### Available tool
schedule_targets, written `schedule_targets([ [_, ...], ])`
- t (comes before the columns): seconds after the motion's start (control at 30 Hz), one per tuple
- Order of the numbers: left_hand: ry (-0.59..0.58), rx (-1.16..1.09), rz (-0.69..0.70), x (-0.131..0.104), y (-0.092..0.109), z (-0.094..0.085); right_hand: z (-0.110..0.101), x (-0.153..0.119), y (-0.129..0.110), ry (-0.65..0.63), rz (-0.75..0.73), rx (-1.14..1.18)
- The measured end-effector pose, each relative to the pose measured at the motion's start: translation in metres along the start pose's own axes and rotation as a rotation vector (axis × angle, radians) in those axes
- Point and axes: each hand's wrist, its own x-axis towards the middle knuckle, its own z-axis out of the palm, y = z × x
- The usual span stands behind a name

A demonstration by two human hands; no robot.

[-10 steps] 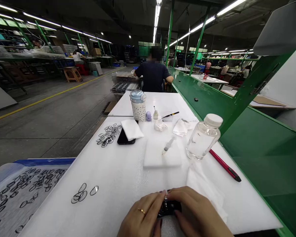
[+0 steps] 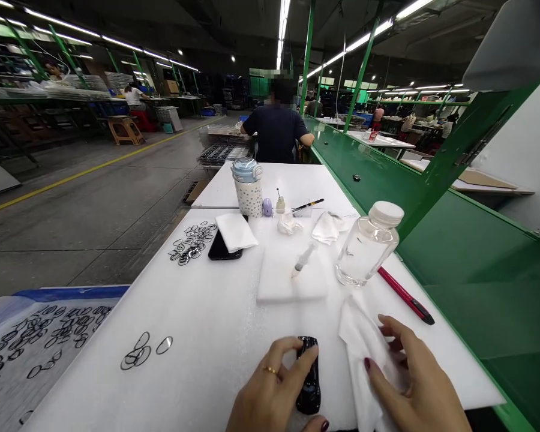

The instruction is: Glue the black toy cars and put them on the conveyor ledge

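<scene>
A glossy black oblong piece [image 2: 309, 384] points away from me near the table's front, its far end pinched between the fingers of my left hand [image 2: 272, 384], which wears a ring. To the right, my right hand [image 2: 414, 375] hovers over a white cloth [image 2: 362, 360], fingers apart and curved, holding nothing I can see. Beyond the black piece, a small syringe-like tube [image 2: 302, 262] rests on a white foam pad [image 2: 274, 285]. Thin black rings [image 2: 137, 354] lie on the table to the left.
A clear bottle [image 2: 366, 252] and a red pen-like tool [image 2: 405, 295] stand and lie at right. Farther back are a dotted cup [image 2: 248, 195], a black phone [image 2: 220, 247] under folded tissue, and a pile of rings [image 2: 191, 243]. A person [image 2: 276, 132] sits ahead.
My right hand has let go of the black piece and moved right, opening over the cloth. The piece has turned from crosswise to lengthwise in my left hand.
</scene>
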Motion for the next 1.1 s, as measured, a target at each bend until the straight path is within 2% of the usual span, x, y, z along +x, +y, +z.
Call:
schedule_targets([
  [0.1,-0.231,-0.103,-0.071,0.016,-0.002,-0.015,-0.008,0.006,0.002,-0.063,0.018,0.052],
  [0.17,-0.286,-0.155,-0.122,0.024,-0.002,-0.02,-0.02,0.017,0.012,-0.015,-0.018,0.015],
  [0.23,-0.275,-0.187,-0.164,0.027,-0.001,-0.02,-0.036,0.029,0.025,0.02,-0.079,-0.03],
  [0.3,-0.236,-0.187,-0.198,0.027,0.002,-0.016,-0.05,0.037,0.031,-0.016,-0.174,-0.06],
  [0.4,-0.198,-0.158,-0.199,0.027,0.006,-0.012,-0.059,0.042,0.012,-0.054,-0.177,0.007],
  [0.43,-0.189,-0.154,-0.19,0.027,0.007,-0.012,-0.057,0.044,-0.001,-0.058,-0.14,0.091],
  [0.5,-0.17,-0.153,-0.175,0.028,0.008,-0.013,-0.047,0.051,-0.034,-0.218,-0.122,0.355],
  [0.57,-0.159,-0.157,-0.156,0.029,0.008,-0.015,-0.032,0.065,-0.065,-0.544,-0.076,0.614],
  [0.6,-0.158,-0.16,-0.144,0.029,0.008,-0.016,-0.023,0.073,-0.077,-0.581,-0.062,0.659],
  [0.67,-0.155,-0.179,-0.126,0.029,0.009,-0.016,-0.005,0.092,-0.093,-0.565,-0.115,0.639],
  [0.73,-0.139,-0.212,-0.132,0.028,0.01,-0.016,0.011,0.109,-0.101,-0.55,-0.205,0.57],
  [0.87,-0.106,-0.266,-0.19,0.03,0.014,-0.016,0.026,0.131,-0.098,-0.663,-0.275,0.547],
  [1.0,-0.095,-0.288,-0.185,0.031,0.015,-0.016,0.019,0.141,-0.091,-0.777,-0.244,0.706],
  [1.1,-0.09,-0.296,-0.175,0.031,0.014,-0.015,0.012,0.137,-0.096,-0.749,-0.231,0.817],
])
